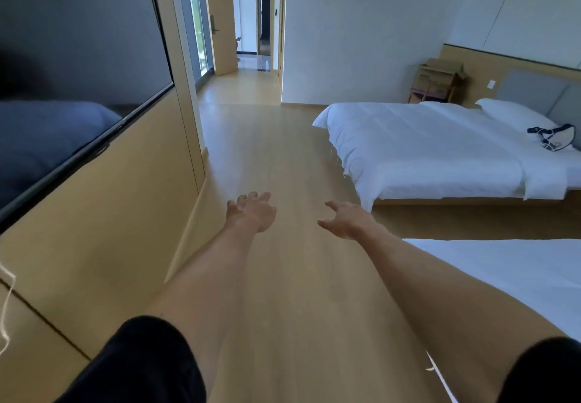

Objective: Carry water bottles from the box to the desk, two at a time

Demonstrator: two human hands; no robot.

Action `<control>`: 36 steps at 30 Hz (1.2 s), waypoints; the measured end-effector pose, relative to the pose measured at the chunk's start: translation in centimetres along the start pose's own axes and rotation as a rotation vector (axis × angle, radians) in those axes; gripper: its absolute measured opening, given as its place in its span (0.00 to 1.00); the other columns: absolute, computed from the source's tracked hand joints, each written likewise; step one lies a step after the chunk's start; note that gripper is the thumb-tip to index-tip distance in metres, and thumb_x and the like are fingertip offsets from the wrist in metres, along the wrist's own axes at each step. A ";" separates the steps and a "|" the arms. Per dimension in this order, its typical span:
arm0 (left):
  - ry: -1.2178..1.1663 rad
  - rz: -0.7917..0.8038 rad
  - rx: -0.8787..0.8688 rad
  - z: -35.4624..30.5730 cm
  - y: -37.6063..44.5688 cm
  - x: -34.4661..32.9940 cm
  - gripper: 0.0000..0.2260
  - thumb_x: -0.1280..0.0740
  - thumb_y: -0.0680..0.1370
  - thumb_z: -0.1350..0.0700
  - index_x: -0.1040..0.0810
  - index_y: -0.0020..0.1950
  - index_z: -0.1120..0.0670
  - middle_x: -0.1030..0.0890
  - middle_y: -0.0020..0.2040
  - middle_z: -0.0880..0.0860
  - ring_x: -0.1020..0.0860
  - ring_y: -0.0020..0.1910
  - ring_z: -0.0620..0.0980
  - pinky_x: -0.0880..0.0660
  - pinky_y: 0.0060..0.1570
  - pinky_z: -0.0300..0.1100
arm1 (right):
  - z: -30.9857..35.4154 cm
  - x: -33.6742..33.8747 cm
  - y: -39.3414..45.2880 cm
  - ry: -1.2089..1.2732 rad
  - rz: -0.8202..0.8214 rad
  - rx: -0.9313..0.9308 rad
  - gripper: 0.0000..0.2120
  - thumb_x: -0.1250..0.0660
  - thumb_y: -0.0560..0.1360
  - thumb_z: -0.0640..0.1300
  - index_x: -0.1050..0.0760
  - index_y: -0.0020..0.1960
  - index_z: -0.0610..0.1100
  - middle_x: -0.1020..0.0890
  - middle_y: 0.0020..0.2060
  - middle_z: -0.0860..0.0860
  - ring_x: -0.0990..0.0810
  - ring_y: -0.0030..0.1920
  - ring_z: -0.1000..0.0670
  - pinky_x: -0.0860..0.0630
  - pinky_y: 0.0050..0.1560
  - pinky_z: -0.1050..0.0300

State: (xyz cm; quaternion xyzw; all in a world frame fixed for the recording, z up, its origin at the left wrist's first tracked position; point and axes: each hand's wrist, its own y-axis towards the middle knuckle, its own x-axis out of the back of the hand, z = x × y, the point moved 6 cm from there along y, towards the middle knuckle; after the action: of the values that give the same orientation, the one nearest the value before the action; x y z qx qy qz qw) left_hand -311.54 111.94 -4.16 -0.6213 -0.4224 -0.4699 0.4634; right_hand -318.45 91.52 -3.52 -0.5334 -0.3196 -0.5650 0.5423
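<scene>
A bedroom with a pale wooden floor runs toward an open doorway. The cardboard box sits on a small stand in the far corner, beside the headboard of the farther bed; no bottles show from here. Both arms reach forward over the floor. The left hand holds nothing, fingers loose and spread; the right hand is likewise empty and relaxed. A dark television hangs on the left wall, and a bag lies on the farther bed.
</scene>
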 end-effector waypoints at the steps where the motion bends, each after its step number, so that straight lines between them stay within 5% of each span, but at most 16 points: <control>1: 0.002 -0.004 0.009 0.6 2.0 0.5 0.23 0.51 0.85 0.47 0.43 0.81 0.47 0.38 0.79 0.53 0.37 0.76 0.57 0.41 0.72 0.53 | 0.5 0.4 1.8 -0.005 0.001 -0.003 0.32 0.39 0.79 0.61 0.43 0.80 0.55 0.35 0.77 0.49 0.35 0.76 0.45 0.34 0.71 0.48; 36: -0.026 -0.015 0.043 -9.0 62.4 11.7 0.24 0.47 0.84 0.43 0.39 0.80 0.46 0.35 0.78 0.54 0.38 0.76 0.57 0.43 0.75 0.55 | -4.7 12.9 65.0 0.023 0.077 0.031 0.28 0.42 0.82 0.59 0.38 0.78 0.49 0.30 0.74 0.46 0.30 0.72 0.44 0.32 0.70 0.50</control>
State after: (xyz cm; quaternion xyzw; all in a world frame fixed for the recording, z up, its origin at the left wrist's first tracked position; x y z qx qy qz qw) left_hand -251.00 90.92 -2.74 -0.6142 -0.4431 -0.4558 0.4677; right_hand -255.60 70.05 -6.47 -0.5302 -0.3012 -0.5448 0.5756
